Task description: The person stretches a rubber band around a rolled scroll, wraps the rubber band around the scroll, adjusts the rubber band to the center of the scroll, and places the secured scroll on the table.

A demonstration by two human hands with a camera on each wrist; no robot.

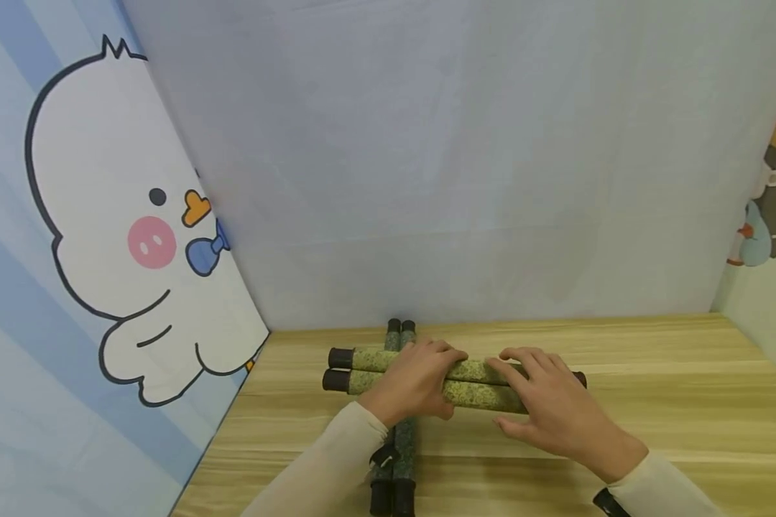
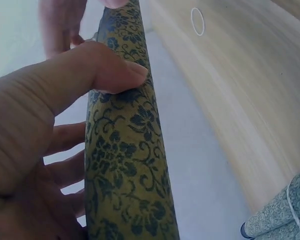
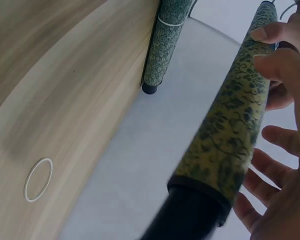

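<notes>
Two yellow scrolls [image 1: 481,396] with dark floral cloth and black end knobs lie side by side, crossing above two dark green scrolls [image 1: 405,449]. My left hand [image 1: 417,384] grips the yellow pair near the middle. In the left wrist view its thumb presses the near side of a yellow scroll [image 2: 127,165], while the other fingers reach behind. Over the right part of the pair is my right hand [image 1: 552,402], its fingers spread and its thumb apart. The right wrist view shows this hand's loose fingers [image 3: 272,165] beside the yellow scroll [image 3: 230,120].
A thin white ring [image 3: 38,180] lies on the wooden table [image 1: 672,402]. A white band [image 3: 171,23] goes round the green scrolls. Pale cloth [image 1: 459,165] hangs behind the table, with a cartoon-printed curtain [image 1: 103,179] at the left.
</notes>
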